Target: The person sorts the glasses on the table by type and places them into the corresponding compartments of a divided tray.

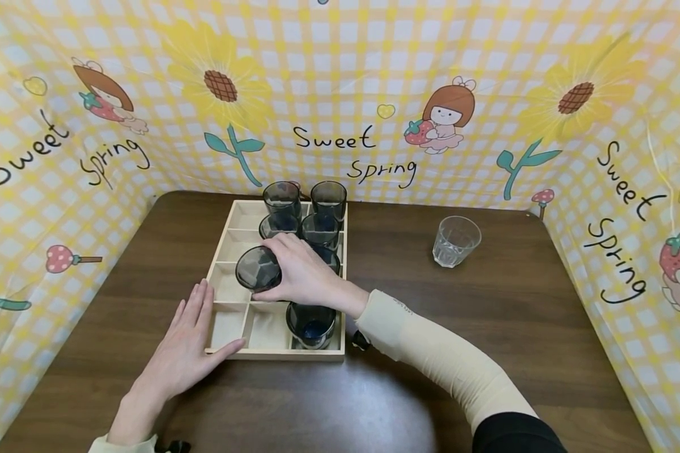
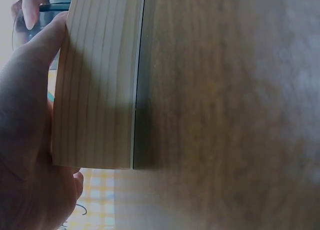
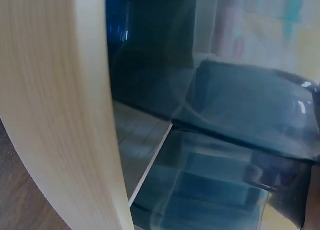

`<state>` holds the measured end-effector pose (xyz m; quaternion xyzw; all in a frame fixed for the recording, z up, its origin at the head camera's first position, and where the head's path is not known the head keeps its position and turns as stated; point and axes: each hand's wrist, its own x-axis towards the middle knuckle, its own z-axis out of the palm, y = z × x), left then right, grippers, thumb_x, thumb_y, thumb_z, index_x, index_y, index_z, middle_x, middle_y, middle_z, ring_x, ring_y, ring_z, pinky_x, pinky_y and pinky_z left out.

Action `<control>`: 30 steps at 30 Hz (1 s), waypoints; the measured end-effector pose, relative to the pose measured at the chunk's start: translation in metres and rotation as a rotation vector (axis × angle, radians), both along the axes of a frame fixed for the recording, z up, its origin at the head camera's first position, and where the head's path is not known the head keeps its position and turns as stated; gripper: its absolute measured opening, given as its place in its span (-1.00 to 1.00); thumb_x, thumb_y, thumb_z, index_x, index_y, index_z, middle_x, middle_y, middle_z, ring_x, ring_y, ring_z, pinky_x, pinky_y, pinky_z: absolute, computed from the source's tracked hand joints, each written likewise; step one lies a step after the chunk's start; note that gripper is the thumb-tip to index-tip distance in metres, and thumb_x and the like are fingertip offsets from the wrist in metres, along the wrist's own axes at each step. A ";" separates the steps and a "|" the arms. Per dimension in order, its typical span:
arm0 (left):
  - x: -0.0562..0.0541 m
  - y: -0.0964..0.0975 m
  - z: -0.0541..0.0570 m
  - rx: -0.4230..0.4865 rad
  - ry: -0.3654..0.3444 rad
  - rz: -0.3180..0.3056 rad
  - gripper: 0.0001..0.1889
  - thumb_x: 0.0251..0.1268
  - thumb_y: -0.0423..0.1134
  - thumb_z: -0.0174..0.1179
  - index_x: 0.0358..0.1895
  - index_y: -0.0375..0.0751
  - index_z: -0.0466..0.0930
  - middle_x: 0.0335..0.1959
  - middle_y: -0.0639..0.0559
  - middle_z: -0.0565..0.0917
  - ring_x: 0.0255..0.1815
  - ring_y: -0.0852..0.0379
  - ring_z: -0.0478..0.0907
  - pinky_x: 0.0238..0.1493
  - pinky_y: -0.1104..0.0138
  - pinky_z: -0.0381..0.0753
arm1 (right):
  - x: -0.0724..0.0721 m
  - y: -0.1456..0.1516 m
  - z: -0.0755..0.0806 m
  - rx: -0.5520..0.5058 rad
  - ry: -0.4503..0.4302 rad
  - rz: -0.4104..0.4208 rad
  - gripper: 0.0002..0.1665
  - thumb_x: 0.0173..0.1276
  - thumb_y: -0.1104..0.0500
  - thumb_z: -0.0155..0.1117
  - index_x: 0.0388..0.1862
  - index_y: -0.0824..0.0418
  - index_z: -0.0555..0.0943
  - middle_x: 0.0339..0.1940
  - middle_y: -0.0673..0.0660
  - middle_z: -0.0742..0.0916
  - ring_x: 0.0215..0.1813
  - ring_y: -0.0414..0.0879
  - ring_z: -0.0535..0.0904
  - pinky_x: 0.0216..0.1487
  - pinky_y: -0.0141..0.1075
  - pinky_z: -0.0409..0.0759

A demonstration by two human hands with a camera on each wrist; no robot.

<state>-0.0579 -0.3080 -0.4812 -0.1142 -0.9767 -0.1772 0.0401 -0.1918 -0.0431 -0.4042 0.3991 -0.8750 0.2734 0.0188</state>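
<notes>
A dark tinted drinking glass (image 1: 258,269) is gripped by my right hand (image 1: 300,270), thumb on the near side and fingers on the far side. It is tilted, over the left part of a wooden divided tray (image 1: 345,357). Further dark glasses stand in the tray: a back-row glass (image 1: 328,198) at the right, several behind and beside my right hand, and a front right glass (image 1: 311,324). My left hand (image 1: 184,343) rests at the tray's front left corner, fingers straight along its left side and thumb at the front edge. In the left wrist view, that thumb touches the tray wall (image 2: 97,89).
To the right of the tray, a clear faceted glass (image 1: 456,242) stands alone on the brown wooden table (image 1: 515,327). A yellow checked cloth (image 1: 340,75) with printed flowers and lettering rises behind the table and along both sides.
</notes>
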 end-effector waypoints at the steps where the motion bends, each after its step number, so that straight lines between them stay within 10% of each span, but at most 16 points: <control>1: 0.000 0.000 0.000 0.000 0.002 -0.001 0.30 0.39 0.34 0.40 0.81 -0.38 -0.20 0.85 -0.41 -0.10 0.88 -0.37 -0.11 0.92 -0.02 -0.30 | 0.001 0.000 0.001 0.023 0.005 -0.019 0.12 0.14 -0.28 0.77 0.51 0.26 0.53 0.38 0.14 0.67 0.43 0.02 0.59 0.55 -0.07 0.61; 30: -0.002 0.000 0.002 -0.006 -0.025 0.003 0.31 0.41 0.35 0.38 0.81 -0.38 -0.24 0.84 -0.43 -0.12 0.88 -0.37 -0.13 0.92 0.05 -0.39 | 0.005 -0.006 0.001 0.209 0.043 -0.113 0.10 0.24 -0.39 0.64 0.55 0.24 0.54 0.38 0.13 0.71 0.41 0.02 0.66 0.56 -0.06 0.60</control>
